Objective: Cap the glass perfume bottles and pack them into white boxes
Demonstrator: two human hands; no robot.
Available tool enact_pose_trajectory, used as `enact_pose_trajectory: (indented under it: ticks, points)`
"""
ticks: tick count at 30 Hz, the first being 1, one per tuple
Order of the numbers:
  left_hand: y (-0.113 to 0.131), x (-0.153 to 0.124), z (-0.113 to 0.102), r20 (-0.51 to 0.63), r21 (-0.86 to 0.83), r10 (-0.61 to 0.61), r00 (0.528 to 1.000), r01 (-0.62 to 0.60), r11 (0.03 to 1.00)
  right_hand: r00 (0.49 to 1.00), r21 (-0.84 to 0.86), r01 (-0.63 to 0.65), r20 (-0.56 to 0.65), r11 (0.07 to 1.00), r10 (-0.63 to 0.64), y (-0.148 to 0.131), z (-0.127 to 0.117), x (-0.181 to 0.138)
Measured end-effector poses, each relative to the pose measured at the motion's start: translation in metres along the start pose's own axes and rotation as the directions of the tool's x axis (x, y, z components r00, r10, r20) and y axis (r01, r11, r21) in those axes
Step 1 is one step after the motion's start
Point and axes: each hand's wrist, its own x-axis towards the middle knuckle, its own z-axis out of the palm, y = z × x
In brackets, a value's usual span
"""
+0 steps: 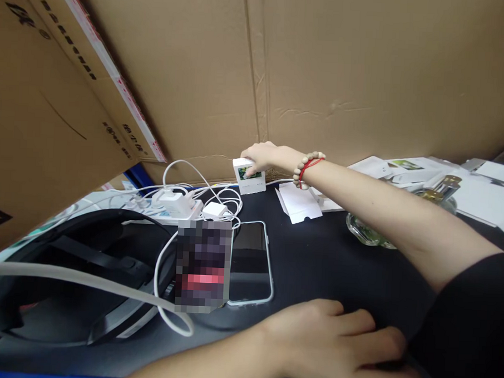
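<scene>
The right hand (262, 155) has its fingers clamped over the top of a small white box (254, 184) with a green plant picture on its front, the thumb pressing that face; the box is nearly upright at the back of the black tabletop (311, 269). A bracelet of pale round beads with red cord (299, 171) circles the right wrist. Just right of the box lies a white folded card piece (300, 205); left of it are looped white cables (234, 196) and a white block-shaped charger (215, 210). Nearer the wearer than the box lies a dark-screened phone with a pale rim (252, 261). Farther right of the box, a clear scalloped glass object (365, 232) shows partly behind the forearm. Behind the box rises a brown cardboard panel (357, 65). Well toward the wearer from the box, the left hand (333, 340) has bent fingers; their tips are hidden, so whether they close on anything cannot be told.
</scene>
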Motion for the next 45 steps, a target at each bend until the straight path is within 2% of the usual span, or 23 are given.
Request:
enact_pose_trajectory:
  ticks: [7,11,12,17,23,28,31,33,36,38,41,45]
  points:
    - [-0.001,-0.003,0.004,0.023,0.009,-0.013,1.000,0.012,1.000,0.996,0.132,-0.076,0.061,0.988,0.069,0.005,0.004,0.000]
    - [0.000,-0.003,0.003,-0.070,0.011,-0.026,0.997,0.027,1.000,0.997,0.215,-0.043,0.078,0.976,0.027,0.011,0.007,-0.002]
    - [0.000,-0.002,0.002,-0.064,0.013,-0.025,0.998,0.026,1.000,0.996,0.232,-0.034,0.085,0.972,0.015,0.012,0.007,-0.002]
    - [-0.001,0.001,-0.004,0.121,0.004,-0.009,0.993,0.008,1.000,0.997,0.287,-0.014,0.079,0.958,-0.009,0.016,0.008,0.002]
    - [-0.002,-0.004,-0.004,0.024,0.009,-0.003,1.000,0.003,1.000,0.992,0.257,-0.069,0.121,0.964,0.038,0.019,0.008,-0.011]
    - [-0.001,-0.006,-0.002,0.029,0.002,-0.016,0.999,0.016,1.000,0.985,0.155,-0.143,0.116,0.978,0.126,0.024,-0.002,-0.057]
    - [-0.002,-0.006,-0.003,0.005,0.012,-0.039,0.999,0.039,0.999,0.983,0.127,-0.140,0.139,0.982,0.122,0.030,-0.014,-0.100]
    - [-0.003,-0.006,-0.004,0.004,0.019,-0.050,0.999,0.050,0.999,0.976,0.127,-0.119,0.196,0.985,0.093,0.039,-0.019,-0.133]
    - [-0.003,-0.005,-0.004,0.037,0.017,-0.068,0.997,0.067,0.998,0.959,0.152,-0.220,0.216,0.964,0.185,0.060,-0.017,-0.182]
    - [-0.003,-0.004,-0.002,0.075,0.018,-0.087,0.993,0.086,0.996,0.969,0.199,-0.221,0.158,0.955,0.191,0.079,-0.009,-0.211]
    - [-0.002,-0.003,0.001,0.119,0.016,-0.125,0.985,0.124,0.992,0.974,0.275,-0.210,-0.022,0.938,0.224,0.101,0.006,-0.246]
    - [0.000,-0.002,0.004,0.129,-0.026,-0.154,0.980,0.158,0.987,0.909,0.325,-0.216,-0.277,0.921,0.311,0.098,0.030,-0.266]
